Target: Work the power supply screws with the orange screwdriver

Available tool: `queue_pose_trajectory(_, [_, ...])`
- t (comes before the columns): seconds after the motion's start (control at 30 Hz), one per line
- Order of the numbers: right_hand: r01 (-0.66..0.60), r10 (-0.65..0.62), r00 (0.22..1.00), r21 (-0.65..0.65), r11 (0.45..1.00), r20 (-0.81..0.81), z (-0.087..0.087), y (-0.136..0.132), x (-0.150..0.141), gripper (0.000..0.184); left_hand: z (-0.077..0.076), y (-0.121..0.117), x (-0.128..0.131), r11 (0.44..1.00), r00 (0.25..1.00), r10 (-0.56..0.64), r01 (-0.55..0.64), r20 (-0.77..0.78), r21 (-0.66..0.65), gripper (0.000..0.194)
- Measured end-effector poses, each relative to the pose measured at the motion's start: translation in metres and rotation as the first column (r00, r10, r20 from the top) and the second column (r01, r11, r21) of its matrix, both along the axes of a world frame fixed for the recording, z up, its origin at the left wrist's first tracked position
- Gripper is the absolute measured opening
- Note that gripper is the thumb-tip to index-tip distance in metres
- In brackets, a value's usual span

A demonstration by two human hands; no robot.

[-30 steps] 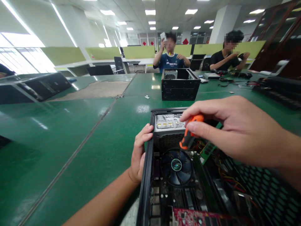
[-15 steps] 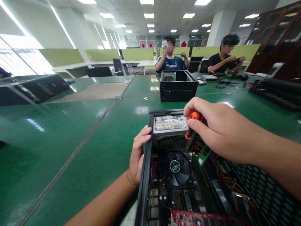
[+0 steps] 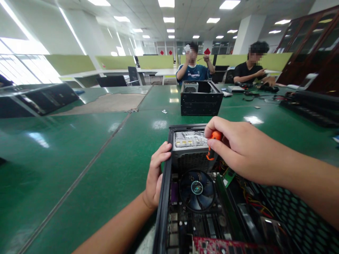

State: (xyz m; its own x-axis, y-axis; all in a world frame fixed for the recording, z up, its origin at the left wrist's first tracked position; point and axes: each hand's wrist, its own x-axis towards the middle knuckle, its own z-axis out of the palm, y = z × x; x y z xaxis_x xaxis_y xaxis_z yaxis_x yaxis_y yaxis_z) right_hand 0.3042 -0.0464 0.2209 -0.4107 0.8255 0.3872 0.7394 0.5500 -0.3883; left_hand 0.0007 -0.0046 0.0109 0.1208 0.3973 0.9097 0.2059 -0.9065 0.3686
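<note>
Orange screwdriver (image 3: 215,135) has been shifted slightly left; pinched in curled right hand (image 3: 238,146) by power supply's (image 3: 189,139) right end, tip hidden, engagement can't be told. PC case (image 3: 162,203), near right, touched by half-open left hand (image 3: 155,173).

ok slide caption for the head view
Right hand grips orange-black handle over open black computer case touched by left hand.

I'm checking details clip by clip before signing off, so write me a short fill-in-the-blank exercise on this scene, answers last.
1. The right hand holds a tool coloured black and ____.
2. The left hand touches the open computer case, which is on a ____ tabletop.
3. The round, bladed part inside is a ____.
4. The circuit card at the picture's bottom edge is ____.

Missing words: orange; green; fan; red.
</note>
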Motion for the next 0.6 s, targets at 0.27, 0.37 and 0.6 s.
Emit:
queue_pose_trajectory(0.27, [-0.089,0.092,0.995,0.072,0.993,-0.038,-0.0011,0.0026,0.0028,0.035,-0.0006,0.0004,0.0002,1.000,1.000,-0.007,0.007,0.012,-0.011,0.049])
queue_pose_trajectory(0.37, [-0.079,0.079,0.996,0.016,0.997,-0.049,0.0016,0.0029,0.0051,0.048,-0.0009,0.0005,0.0004,1.000,1.000,-0.010,0.010,0.000,-0.001,0.050])
queue_pose_trajectory(0.6, [-0.020,0.006,0.991,-0.105,0.994,-0.135,0.0057,-0.0007,-0.0005,0.013,-0.0054,0.0010,-0.0004,0.999,0.999,-0.011,0.012,0.040,-0.036,0.048])
